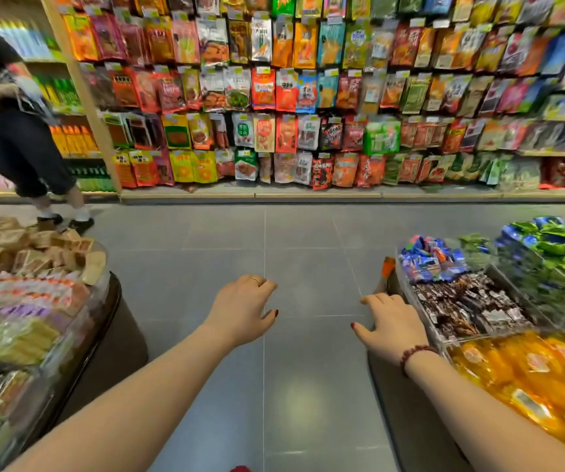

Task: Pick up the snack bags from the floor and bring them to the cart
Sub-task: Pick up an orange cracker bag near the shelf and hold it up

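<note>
Head view shows my left hand (243, 308) and right hand (390, 325) stretched out over the grey floor (301, 233), both empty, fingers loosely bent downward and gripping nothing. I can't tell whether the right hand is touching the clear bin (407, 284) of the sweets display or is just beside it.

I see no snack bags on the open tiles. A red scrap (240, 468) at the bottom edge and an orange packet (387, 267) tucked by the bin corner could be what I'm after, but both are too cut off to say. The cart is out of view.

My worries are these:
- The right hand could clip that bin and spill more stock as I bend.
- I could mistake packets on the hanging wall (308, 131) for dropped ones.
- I could stoop into the left display (80, 321), or into the person (19, 131) standing beyond it.
</note>
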Tool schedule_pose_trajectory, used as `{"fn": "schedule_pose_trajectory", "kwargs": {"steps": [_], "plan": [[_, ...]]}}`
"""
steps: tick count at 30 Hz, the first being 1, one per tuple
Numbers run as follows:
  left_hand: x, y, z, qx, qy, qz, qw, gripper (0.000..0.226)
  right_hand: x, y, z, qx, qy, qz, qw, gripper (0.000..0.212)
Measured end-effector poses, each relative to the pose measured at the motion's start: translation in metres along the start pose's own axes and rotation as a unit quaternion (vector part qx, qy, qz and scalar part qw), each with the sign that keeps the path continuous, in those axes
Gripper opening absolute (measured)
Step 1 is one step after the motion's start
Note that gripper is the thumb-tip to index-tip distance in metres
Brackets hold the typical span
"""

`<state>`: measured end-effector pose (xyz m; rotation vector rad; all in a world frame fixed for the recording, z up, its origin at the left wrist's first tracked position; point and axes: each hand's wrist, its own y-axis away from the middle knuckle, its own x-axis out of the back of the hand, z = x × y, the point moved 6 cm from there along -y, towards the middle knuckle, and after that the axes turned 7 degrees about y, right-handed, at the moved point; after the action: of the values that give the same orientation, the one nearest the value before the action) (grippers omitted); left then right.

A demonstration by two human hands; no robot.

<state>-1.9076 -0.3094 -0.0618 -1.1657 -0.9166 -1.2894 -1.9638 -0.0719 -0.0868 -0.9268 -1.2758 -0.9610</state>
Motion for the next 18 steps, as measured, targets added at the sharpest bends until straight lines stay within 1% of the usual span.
{"fn": "schedule_pose_trajectory", "kwargs": {"steps": [4,9,14,18], "plan": [[-0.012,-0.085,-0.047,-0.031,0.005,-0.017,0.999,0.054,-0.015,-0.085,-0.003,-0.042,-0.003,-0.008,0.999,0.052],[-0.014,-0.194,-0.103,-0.072,0.0,-0.052,0.996,0.052,-0.017,-0.186,-0.007,-0.08,-0.017,-0.016,0.997,0.053],[-0.028,-0.292,-0.135,-0.086,0.015,-0.07,0.994,0.053,-0.03,-0.27,0.001,-0.111,-0.019,-0.037,0.993,0.053],[-0.051,-0.373,-0.151,-0.102,0.014,-0.087,0.991,0.054,-0.049,-0.343,0.015,-0.12,-0.017,-0.056,0.991,0.055]]}}
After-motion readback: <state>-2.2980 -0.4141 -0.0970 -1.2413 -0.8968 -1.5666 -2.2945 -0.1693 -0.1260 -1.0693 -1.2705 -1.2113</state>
